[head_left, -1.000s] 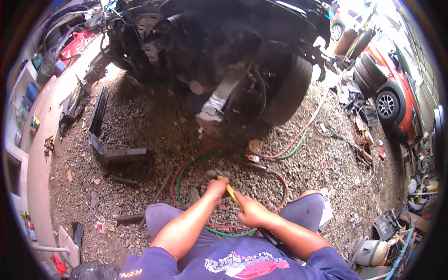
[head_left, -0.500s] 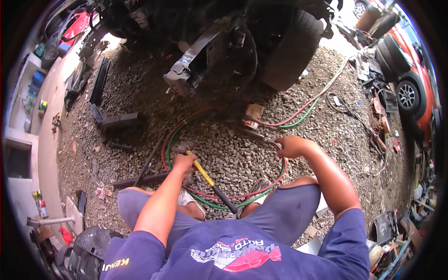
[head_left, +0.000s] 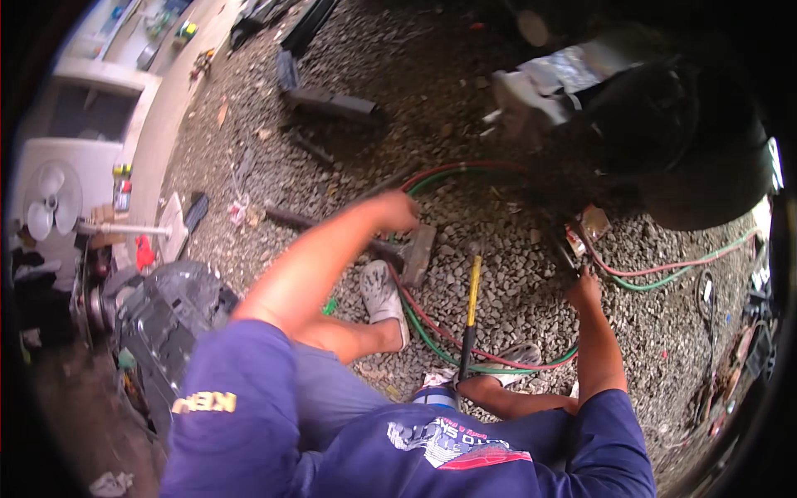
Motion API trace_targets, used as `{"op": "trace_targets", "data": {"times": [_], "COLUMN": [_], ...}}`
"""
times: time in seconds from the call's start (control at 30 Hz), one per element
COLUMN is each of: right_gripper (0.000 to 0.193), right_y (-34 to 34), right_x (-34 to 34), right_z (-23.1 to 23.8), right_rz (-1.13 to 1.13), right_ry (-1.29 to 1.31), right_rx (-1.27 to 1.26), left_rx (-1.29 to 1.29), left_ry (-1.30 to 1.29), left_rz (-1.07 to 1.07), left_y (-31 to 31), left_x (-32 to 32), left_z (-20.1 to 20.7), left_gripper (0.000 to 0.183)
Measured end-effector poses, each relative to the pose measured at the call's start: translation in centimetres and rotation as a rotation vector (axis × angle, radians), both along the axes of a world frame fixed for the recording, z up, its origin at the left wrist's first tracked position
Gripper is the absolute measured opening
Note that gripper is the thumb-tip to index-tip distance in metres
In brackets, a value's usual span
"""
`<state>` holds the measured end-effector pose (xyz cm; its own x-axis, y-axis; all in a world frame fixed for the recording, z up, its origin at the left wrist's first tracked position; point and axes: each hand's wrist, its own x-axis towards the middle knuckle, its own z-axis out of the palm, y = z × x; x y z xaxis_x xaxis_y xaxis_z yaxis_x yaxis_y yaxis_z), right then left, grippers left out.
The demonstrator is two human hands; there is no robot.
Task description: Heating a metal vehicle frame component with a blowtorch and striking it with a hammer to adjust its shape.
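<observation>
My left hand (head_left: 397, 212) is off to the left, smeared by motion, so its fingers are unclear. Just below it is a grey, rusty-looking metal block (head_left: 419, 256), beside a dark metal bar (head_left: 290, 218) on the gravel. My right hand (head_left: 584, 286) is closed round the near end of a cutting torch (head_left: 568, 256), whose tip is lost in shadow. Between my hands stands a yellow-and-black tool handle (head_left: 471, 307), its lower end near my feet and no hand on it. Paired red and green hoses (head_left: 436, 334) loop around this spot.
A vehicle's tyre (head_left: 706, 178) and a bent silver metal part (head_left: 564, 79) loom ahead to the right. Dark angled metal (head_left: 332, 104) lies ahead on the gravel. A white fan (head_left: 51, 199) and a black plastic housing (head_left: 178, 324) are at left. A small package (head_left: 594, 222) lies near the torch.
My left hand has let go of the yellow-and-black handle and moved forward and left of it. My right hand has closed on the torch. The whole view has swung to the left.
</observation>
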<state>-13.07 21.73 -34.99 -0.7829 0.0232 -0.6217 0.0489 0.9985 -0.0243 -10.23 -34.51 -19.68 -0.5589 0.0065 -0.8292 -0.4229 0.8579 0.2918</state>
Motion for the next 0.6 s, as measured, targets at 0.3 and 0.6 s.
{"op": "trace_targets", "data": {"times": [0.3, 0.6], "right_gripper": [0.046, 0.033], "right_y": [-4.0, -11.2], "right_x": [-4.5, 7.3], "right_z": [8.9, 21.8], "right_rz": [0.01, -0.732], "right_ry": [-0.615, -0.478], "right_rx": [-0.246, -0.872], "left_rx": [-0.471, -0.395], "left_ry": [0.089, 0.219], "left_rz": [0.239, 0.618], "left_y": [-24.2, -9.6], "left_x": [21.5, 41.2], "left_z": [2.9, -15.5], "left_gripper": [0.036, 0.05]}}
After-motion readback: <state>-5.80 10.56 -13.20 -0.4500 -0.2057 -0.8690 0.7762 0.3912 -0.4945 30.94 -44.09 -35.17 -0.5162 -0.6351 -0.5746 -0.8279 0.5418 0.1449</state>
